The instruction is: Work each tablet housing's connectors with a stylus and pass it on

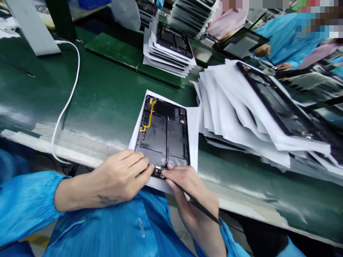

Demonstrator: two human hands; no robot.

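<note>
An opened tablet housing (158,132) lies on a white sheet (193,123) at the table's front edge, its inner side up. An orange flex cable (150,116) runs down its left part, and a dark strip cable runs down its middle. My left hand (125,175) is closed at the near left corner of the housing, fingers bent together over its edge. My right hand (194,189) grips slim black tweezers (202,207), which slant back past the palm. Its fingertips press at a small connector board (159,171) on the near edge; the tool's tip is hidden.
A tall stack of white sheets and tablet housings (241,110) leans on the right. Another stack (170,50) stands behind, by a green board (115,50). A white cable (76,80) loops at left beside a grey stand (34,28). Co-workers in blue and pink sit across.
</note>
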